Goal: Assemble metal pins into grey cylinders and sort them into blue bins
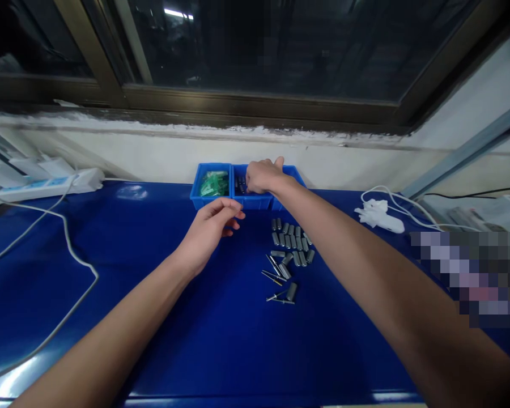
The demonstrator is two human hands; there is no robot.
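At the desk's twelve o'clock edge, the right hand dips into the middle blue bin; its grip is hidden, so closure cannot be told. The left hand hovers loosely curled, holding nothing. Lifting straight up would clear the bin wall. Grey cylinders lie at three o'clock; open surface lies at six.

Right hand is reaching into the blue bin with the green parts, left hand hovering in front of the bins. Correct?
Not quite. In the head view the right hand is in the middle blue bin holding dark parts; the bin of green parts is beside it. The left hand does hover in front.
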